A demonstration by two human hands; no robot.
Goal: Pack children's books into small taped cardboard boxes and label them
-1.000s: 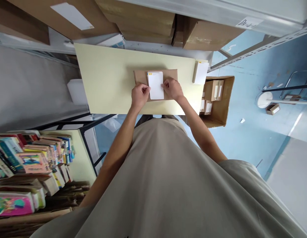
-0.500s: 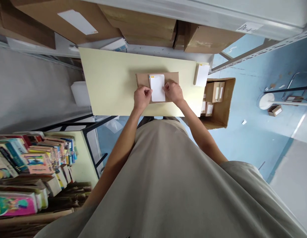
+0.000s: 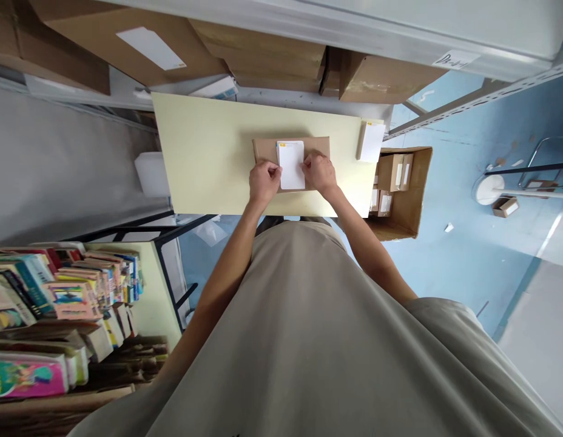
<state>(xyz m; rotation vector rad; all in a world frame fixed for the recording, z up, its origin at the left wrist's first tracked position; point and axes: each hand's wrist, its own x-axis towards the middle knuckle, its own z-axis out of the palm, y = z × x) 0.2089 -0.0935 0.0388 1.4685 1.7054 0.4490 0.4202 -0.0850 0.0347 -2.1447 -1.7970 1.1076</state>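
A flat brown cardboard box (image 3: 315, 144) lies on the pale yellow tabletop (image 3: 204, 152) in front of me. Over its middle is a white label (image 3: 291, 167) with a small yellow-orange mark at the top left corner. My left hand (image 3: 265, 181) pinches the label's left edge between thumb and finger. On the opposite side, my right hand (image 3: 318, 171) is closed at the right edge in a similar pinch. Whether the label's underside touches the box everywhere cannot be made out. A stack of similar white labels (image 3: 371, 141) rests at the table's right end.
Right of the table stands an open carton (image 3: 411, 206) holding several small boxes. Large cardboard boxes (image 3: 276, 54) sit on a shelf beyond the table, beneath a metal shelf beam (image 3: 354, 44). A rack of books (image 3: 72, 297) is at lower left, a white bin (image 3: 151, 174) at left.
The whole view has shifted slightly, with the table a little lower and further right in the picture. Both hands keep their pinch on the label over the box.
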